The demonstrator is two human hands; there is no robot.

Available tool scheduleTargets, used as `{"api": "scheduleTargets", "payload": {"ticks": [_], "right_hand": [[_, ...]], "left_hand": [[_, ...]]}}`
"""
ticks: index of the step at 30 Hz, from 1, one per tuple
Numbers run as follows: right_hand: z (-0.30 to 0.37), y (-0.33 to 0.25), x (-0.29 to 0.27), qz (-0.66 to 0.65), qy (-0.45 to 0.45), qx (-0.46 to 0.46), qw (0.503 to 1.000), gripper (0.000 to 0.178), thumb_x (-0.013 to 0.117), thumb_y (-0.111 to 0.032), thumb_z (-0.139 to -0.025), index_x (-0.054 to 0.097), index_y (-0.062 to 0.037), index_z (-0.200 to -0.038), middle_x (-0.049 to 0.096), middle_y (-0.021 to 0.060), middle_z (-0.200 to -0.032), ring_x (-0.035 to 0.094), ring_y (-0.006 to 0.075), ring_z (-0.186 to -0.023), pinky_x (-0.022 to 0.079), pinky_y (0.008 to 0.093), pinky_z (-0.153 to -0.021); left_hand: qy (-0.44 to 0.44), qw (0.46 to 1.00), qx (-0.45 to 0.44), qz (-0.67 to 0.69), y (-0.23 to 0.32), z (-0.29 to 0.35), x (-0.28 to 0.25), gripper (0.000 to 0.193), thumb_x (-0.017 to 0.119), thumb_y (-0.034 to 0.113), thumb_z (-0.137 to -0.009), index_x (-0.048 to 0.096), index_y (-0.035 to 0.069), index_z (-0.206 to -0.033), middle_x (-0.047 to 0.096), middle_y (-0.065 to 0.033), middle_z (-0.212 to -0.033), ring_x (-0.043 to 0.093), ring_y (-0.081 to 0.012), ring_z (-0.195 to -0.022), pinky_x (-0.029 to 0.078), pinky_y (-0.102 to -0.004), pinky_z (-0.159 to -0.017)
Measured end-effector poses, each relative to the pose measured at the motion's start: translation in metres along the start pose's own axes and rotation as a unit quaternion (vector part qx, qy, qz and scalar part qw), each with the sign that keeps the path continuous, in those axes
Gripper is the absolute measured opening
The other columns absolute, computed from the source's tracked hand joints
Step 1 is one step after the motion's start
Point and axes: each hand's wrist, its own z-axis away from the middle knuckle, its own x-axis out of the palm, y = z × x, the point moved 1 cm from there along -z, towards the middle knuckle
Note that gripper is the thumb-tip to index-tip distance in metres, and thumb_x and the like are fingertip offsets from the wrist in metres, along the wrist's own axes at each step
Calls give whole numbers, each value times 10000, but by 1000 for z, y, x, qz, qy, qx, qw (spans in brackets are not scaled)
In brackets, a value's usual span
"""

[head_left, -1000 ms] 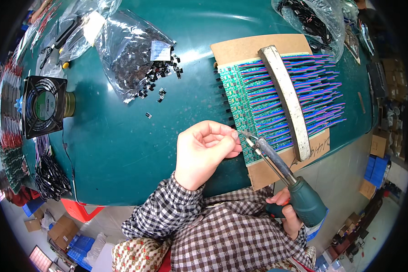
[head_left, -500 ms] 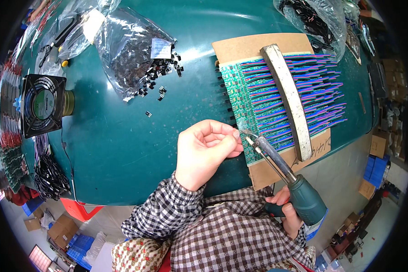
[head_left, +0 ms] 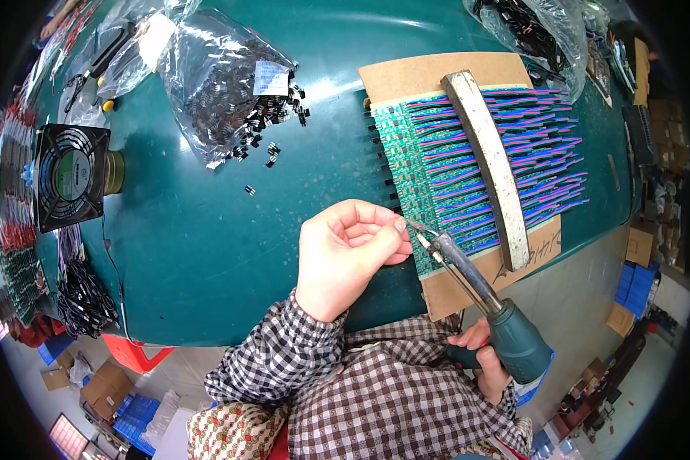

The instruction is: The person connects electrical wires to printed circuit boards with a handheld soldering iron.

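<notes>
My left hand (head_left: 337,261) is closed in a pinch at the left edge of a row of green circuit boards (head_left: 408,157). Whatever lies between its thumb and forefinger is too small and hidden to name. In my right hand (head_left: 489,364) is a green-handled soldering gun (head_left: 520,341). Its tip meets the boards' edge right beside my left fingertips. Blue, red and black wires (head_left: 452,188) run rightward from the boards. Across them lies a heavy whitish bar (head_left: 492,169). Small black parts (head_left: 376,139) stick out along the boards' left side, and a brown cardboard sheet (head_left: 445,73) lies underneath.
Small black components spill from a clear plastic bag (head_left: 207,100) at the back left. A black fan (head_left: 70,178) stands at the left, near bundled cables (head_left: 84,295). Another bag (head_left: 529,34) of dark cables sits at the back right of the green table (head_left: 207,284).
Both hands and the soldering gun stay almost in place, with the tip still at the boards' edge. The whole view has shifted very slightly.
</notes>
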Motion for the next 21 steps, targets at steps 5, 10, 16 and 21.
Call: {"api": "scheduleTargets", "payload": {"ticks": [5,10,16,21], "right_hand": [[1,-3,-2,7,-23,-6,1000,348,564,-307,-763,478,30,-754,449,124,-726,513,217,-708,522,387,-677],[2,0,-1,3,-18,-20,1000,343,560,-301,-768,481,33,-774,458,131,-735,521,223,-697,523,377,-672],[-2,-7,-2,20,-17,2,1000,411,572,-320,-771,477,56,-908,506,159,-824,545,246,-765,529,374,-654],[-3,-14,-16,-75,7,-87,993,470,546,-322,-799,409,49,-1051,508,135,-796,562,222,-650,533,296,-550]], "left_hand": [[-5,1000,3,6,-1,1,-2,123,596,42,-783,556,-58,-842,617,-111,-752,616,-145,-646,531,-238,-586],[-2,1000,3,1,-2,2,-3,125,596,48,-785,556,-57,-840,615,-107,-749,615,-144,-644,530,-238,-584],[2,1000,7,1,-2,-2,-2,129,597,54,-786,556,-55,-843,614,-110,-747,615,-150,-640,530,-245,-587],[-8,999,25,-32,3,1,7,139,589,69,-792,546,-51,-848,609,-118,-724,610,-169,-615,524,-260,-580]]}}
